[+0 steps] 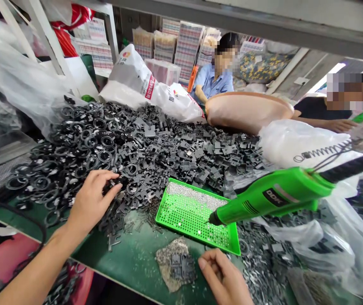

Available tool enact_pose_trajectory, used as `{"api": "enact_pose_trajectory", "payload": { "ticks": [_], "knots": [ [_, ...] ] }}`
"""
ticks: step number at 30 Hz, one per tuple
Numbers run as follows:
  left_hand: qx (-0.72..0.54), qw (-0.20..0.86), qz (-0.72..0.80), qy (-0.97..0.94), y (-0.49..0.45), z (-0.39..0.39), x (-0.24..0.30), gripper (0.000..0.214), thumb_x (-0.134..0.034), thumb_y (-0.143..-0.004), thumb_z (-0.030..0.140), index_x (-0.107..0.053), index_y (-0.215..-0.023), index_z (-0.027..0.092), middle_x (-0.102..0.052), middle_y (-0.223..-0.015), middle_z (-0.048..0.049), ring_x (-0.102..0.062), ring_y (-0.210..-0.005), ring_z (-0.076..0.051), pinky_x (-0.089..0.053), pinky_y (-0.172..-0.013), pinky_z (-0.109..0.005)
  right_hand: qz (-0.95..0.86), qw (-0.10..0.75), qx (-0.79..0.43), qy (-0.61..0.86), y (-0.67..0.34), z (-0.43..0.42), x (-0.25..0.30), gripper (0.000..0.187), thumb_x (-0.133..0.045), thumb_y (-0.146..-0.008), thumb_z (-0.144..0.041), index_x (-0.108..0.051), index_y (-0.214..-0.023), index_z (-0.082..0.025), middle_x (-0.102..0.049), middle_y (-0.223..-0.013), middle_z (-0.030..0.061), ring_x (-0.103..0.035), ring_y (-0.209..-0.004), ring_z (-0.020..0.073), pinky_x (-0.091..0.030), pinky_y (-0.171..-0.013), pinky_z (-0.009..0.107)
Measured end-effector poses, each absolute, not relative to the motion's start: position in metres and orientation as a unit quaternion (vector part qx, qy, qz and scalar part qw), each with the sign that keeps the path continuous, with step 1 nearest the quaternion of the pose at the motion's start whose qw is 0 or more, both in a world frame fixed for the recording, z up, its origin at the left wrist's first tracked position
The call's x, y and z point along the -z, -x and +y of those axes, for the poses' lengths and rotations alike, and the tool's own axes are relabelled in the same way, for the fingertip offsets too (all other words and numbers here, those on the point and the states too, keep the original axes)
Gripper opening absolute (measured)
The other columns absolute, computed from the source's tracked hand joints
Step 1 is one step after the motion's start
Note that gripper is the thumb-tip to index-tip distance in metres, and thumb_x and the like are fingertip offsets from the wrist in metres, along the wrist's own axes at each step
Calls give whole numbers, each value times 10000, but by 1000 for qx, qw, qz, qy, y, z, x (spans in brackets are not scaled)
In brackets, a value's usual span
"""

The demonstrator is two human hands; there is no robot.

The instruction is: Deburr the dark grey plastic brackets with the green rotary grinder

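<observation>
Black plastic parts [143, 148] lie heaped just behind and left of the green tray [197, 220]. The left hand [90, 201] rests palm-down on the heap's near edge, fingers loosely spread. The right hand [224, 277] lies in front of the tray beside a black bracket [181, 267], fingers curled; a grip cannot be told. A green screwdriver [273, 197] hangs over the tray's right side.

Black plastic parts [156, 148] lie heaped across the worktop [130, 258], rings at the left, square brackets at the right. The left hand [90, 201] rests on the heap's near edge. One black bracket [181, 266] lies flat on a grey patch [165, 256], just beside the right hand [224, 277].
</observation>
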State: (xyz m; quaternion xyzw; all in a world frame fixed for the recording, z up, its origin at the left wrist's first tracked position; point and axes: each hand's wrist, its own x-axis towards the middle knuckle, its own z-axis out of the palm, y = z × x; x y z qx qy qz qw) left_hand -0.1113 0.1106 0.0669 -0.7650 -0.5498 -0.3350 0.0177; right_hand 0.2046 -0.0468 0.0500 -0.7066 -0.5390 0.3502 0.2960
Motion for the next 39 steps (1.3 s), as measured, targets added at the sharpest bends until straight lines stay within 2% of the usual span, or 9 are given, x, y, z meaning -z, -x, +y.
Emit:
{"api": "enact_pose_trajectory", "payload": {
  "ticks": [5,8,10,14,17,20,29,34,39],
  "knots": [
    [435,-164,-482,743,65,60,-68,139,-493,-943,268,-587,-1045,265,-576,-1058,-13,-580,-1010,-175,-476,-906,-301,-580,340,-402,622,-163,-21,-73,218,-510,-902,-376,-617,-815,-208,-593,-733,-2,-537,-676,143,-400,-629,234],
    [437,-232,-440,749,37,33,-54,218,-428,-956,166,-589,-1045,282,-584,-1056,-3,-588,-1009,-141,-489,-887,-251,-613,336,-400,592,-144,2,-79,209,-589,-867,-298,-636,-1052,-211,-629,-886,16,-557,-751,149,-421,-697,253],
    [432,-256,-429,751,27,21,-45,252,-406,-956,139,-578,-1073,281,-586,-1065,-9,-586,-1025,-138,-494,-890,-246,-630,317,-395,589,-139,11,-81,205,-616,-852,-269,-652,-1044,-210,-631,-877,12,-549,-734,145,-412,-681,255],
    [450,-222,-426,752,25,15,-37,246,-429,-946,155,-532,-1146,254,-570,-1101,-43,-573,-1059,-172,-502,-894,-295,-642,289,-390,594,-147,9,-81,162,-597,-849,-213,-671,-992,-211,-597,-770,-14,-523,-656,130,-380,-609,240],
    [469,-186,-500,704,29,24,-37,272,-523,-926,275,-500,-1192,224,-541,-1044,-52,-603,-809,-157,-537,-709,-285,-641,287,-363,612,-155,-1,-76,180,-577,-835,-181,-661,-994,-198,-566,-747,-13,-532,-661,137,-382,-605,242],
    [419,-236,-514,710,31,34,-41,215,-549,-925,353,-557,-1106,237,-575,-882,2,-572,-615,-118,-513,-580,-242,-650,281,-336,620,-159,-7,-71,182,-562,-839,-179,-652,-996,-199,-571,-742,-7,-548,-666,146,-394,-606,244],
    [480,-184,-389,765,24,29,-55,84,-524,-944,182,-584,-980,228,-637,-851,16,-630,-793,-117,-503,-749,-205,-692,239,-174,658,-159,-10,-64,136,-578,-793,-133,-639,-904,-180,-646,-811,45,-618,-780,221,-461,-705,318],
    [483,-190,-371,770,22,36,-53,96,-539,-932,144,-585,-987,209,-628,-845,8,-613,-777,-111,-494,-727,-203,-739,277,-113,603,-163,-14,-66,219,-548,-830,-140,-585,-1037,-203,-622,-863,40,-604,-806,206,-484,-717,312],
    [470,-239,-331,783,15,36,-54,115,-545,-924,133,-588,-987,220,-624,-798,21,-606,-743,-114,-489,-694,-214,-748,242,-72,613,-165,-17,-62,217,-525,-860,-148,-555,-1063,-218,-587,-873,41,-587,-795,213,-486,-701,331]
  ]
}}
